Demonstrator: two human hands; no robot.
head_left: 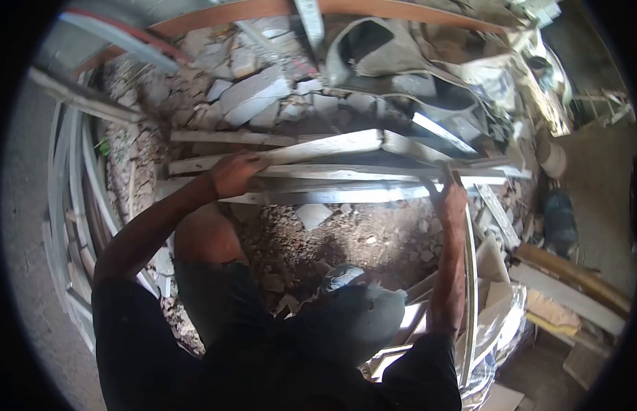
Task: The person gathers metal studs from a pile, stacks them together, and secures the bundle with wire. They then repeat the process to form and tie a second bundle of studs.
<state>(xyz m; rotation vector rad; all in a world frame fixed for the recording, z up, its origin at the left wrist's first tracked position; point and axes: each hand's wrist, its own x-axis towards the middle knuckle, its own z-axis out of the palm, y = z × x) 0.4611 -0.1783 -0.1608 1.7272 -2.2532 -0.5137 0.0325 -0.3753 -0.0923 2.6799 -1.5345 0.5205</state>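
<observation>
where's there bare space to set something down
Grey floor outside the long strips at far left; gravelly ground, dotted with rubble bits, just nearer than the held strips.

Crowded: beyond those, with broken slabs and sacking, and right of the right forearm.

Between the fingers of your left hand (237, 175) and right hand (450, 195), the slats (339, 171) bar the way, with only narrow gaps dividing them. Nearer you than both sets of fingers, open ground (359, 236) gives low passage over gravel, bounded by your left knee (207, 238) just below the left fingers and your right knee (373, 308) farther in. Beyond the fingers, rubble (253, 96) blocks the left side and crumpled sheeting (441, 68) the right. Outward of your left fingers, slat ends run on toward curved strips (75, 178). Outward of your right fingers stand a slanting board (498, 216) and, farther off, a bottle (560, 222); a long strip (471, 294) lines that forearm's outer side.
</observation>
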